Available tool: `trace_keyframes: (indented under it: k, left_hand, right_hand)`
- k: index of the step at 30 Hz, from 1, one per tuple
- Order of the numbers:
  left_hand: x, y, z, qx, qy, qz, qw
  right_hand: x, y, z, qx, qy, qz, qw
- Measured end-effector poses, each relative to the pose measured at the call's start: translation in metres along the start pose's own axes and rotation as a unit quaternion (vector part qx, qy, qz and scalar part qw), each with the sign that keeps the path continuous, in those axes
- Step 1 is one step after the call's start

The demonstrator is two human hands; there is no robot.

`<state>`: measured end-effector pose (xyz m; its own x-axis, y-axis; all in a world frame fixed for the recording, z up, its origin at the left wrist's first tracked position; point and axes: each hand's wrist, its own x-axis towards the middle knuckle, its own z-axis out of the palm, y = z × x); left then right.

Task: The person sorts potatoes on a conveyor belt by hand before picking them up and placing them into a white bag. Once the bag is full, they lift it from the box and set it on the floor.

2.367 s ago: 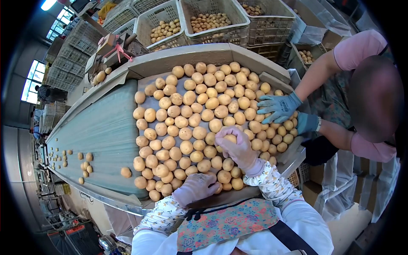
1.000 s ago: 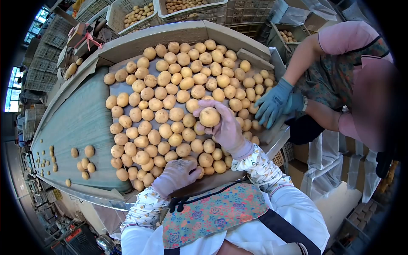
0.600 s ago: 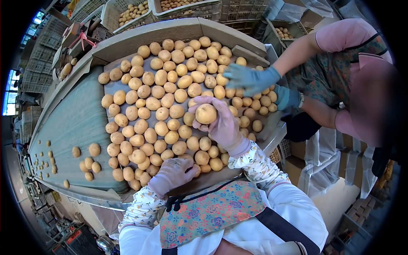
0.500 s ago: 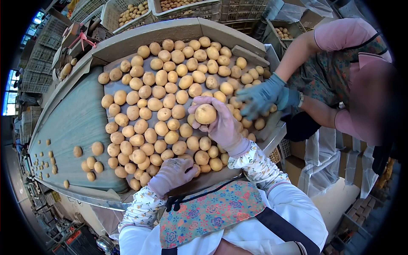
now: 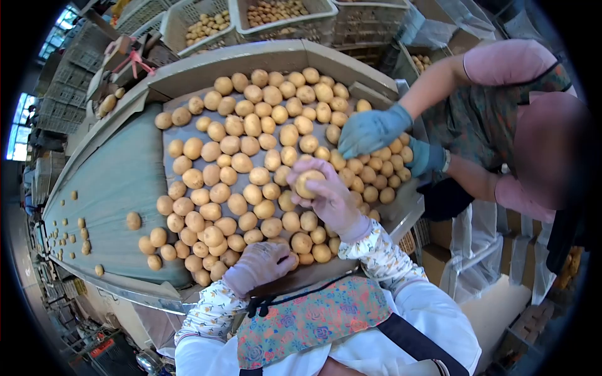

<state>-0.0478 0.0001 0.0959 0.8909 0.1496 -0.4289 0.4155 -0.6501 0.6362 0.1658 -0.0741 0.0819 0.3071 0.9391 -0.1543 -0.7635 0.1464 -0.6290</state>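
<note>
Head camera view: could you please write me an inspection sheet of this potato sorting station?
Surface: metal-rimmed sorting table, joined on the left by a green belt.
Job's things: a pile of potatoes covers the table; one potato is lifted above it.
Clutter: loose potatoes scattered along the belt.
Hands: the right hand, gloved, grips the lifted potato. The left hand, gloved, rests on the pile's near edge, grasp unclear. A co-worker's blue-gloved hands are at the pile's right side.
Cables: nothing seen.
Surroundings: crates holding potatoes stand behind the table.
</note>
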Motion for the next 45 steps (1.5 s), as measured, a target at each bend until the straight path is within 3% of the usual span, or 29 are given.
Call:
trace_keyframes:
  k: [15,19,27,38,40,42,44,45]
  left_hand:
    - [-0.005,0.0,0.0,-0.015,-0.002,-0.005,1.0]
    - [-0.006,-0.002,0.002,-0.017,0.0,-0.003,1.0]
    - [-0.006,-0.001,0.0,-0.022,-0.009,-0.008,1.0]
    - [-0.008,-0.002,0.0,-0.018,0.003,0.009,1.0]
    - [-0.008,-0.002,0.0,-0.017,0.002,0.01,1.0]
    - [-0.009,-0.003,0.002,-0.017,0.007,0.009,1.0]
    - [-0.01,-0.003,0.002,-0.015,0.008,0.007,1.0]
    - [-0.01,-0.002,0.001,-0.014,0.005,0.006,1.0]
  right_hand:
    - [0.001,0.011,0.003,-0.11,0.045,0.009,0.993]
    - [0.005,0.012,-0.005,-0.132,0.017,0.008,0.991]
    - [0.001,-0.002,0.02,-0.228,0.041,0.023,0.973]
    - [0.004,0.0,0.02,-0.215,0.027,-0.017,0.976]
    - [0.007,0.0,0.019,-0.344,0.016,-0.118,0.931]
    - [0.011,0.001,0.021,-0.546,0.008,-0.283,0.788]
    - [0.007,-0.01,0.031,-0.615,0.029,-0.239,0.751]
    - [0.007,-0.012,0.032,-0.591,0.034,-0.207,0.779]
